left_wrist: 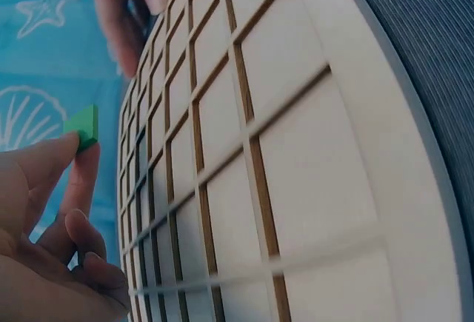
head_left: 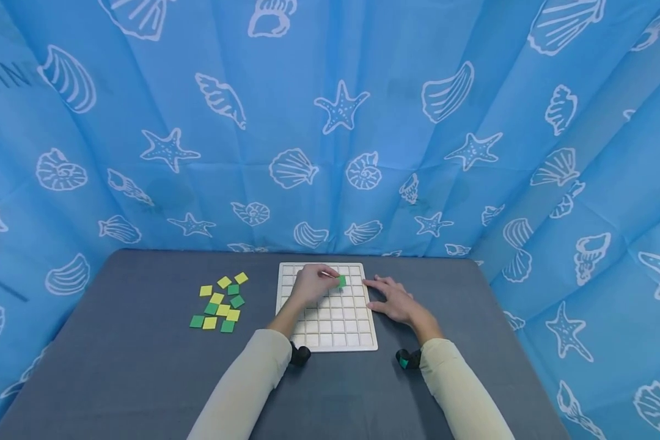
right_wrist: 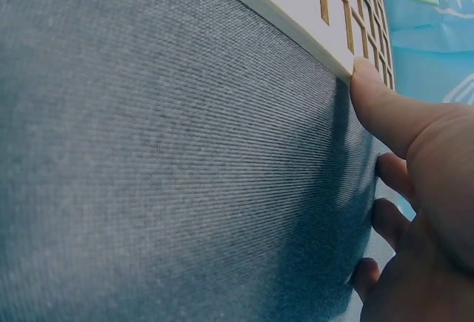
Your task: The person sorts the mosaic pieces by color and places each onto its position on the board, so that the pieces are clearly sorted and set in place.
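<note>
Over the upper part of a white grid board point(head_left: 327, 349), my left hand point(head_left: 311, 283) pinches a green square tile point(head_left: 342, 281) between thumb and forefinger. In the left wrist view the tile point(left_wrist: 86, 125) is held above the board's surface, its other fingers loosely curled below. My right hand point(head_left: 394, 299) rests at the board's right edge, its fingers spread. The right wrist view shows the thumb point(right_wrist: 381, 104) touching the board's rim point(right_wrist: 296, 29), the other fingers lying over the cloth. The cells I can see hold no tiles; some are hidden by the left hand.
Several loose yellow tiles point(head_left: 206, 291) and green tiles point(head_left: 196, 321) lie scattered on the grey table point(head_left: 143, 366) left of the board. A blue curtain point(head_left: 330, 153) with white shells and starfish hangs behind and at the sides. Each wrist wears a black camera point(head_left: 299, 354).
</note>
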`<state>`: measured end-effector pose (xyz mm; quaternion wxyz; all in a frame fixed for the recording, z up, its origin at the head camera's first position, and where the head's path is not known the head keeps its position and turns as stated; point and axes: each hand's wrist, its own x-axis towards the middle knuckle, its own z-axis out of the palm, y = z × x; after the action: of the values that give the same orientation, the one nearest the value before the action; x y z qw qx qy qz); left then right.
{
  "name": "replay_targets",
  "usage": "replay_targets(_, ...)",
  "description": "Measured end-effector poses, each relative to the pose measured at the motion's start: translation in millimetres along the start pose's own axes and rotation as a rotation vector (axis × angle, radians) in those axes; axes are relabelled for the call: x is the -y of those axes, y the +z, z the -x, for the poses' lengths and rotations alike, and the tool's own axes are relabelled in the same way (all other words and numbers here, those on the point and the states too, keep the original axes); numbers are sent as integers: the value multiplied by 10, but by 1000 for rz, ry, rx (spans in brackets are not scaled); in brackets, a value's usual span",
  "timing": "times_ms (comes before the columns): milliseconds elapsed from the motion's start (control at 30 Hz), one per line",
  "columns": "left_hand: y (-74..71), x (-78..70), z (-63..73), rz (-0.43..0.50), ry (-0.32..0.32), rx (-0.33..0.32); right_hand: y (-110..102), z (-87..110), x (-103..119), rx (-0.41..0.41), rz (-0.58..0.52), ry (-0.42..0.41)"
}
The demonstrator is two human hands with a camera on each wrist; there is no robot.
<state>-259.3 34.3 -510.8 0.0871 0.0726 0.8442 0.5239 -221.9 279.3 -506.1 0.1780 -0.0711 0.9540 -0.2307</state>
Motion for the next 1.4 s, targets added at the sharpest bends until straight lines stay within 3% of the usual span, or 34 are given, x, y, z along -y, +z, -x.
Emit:
replay_targets(467, 297, -216, -106, -185, -2, 55, 6, 2, -3, -8, -1, -5)
replay_targets(1167, 483, -230, -132, -500, 56, 36, 14, -39, -42, -2, -9, -8)
replay_targets(1400, 526, -228, -124, -529, 52, 20, 23, -33, -46, -9, -7, -10)
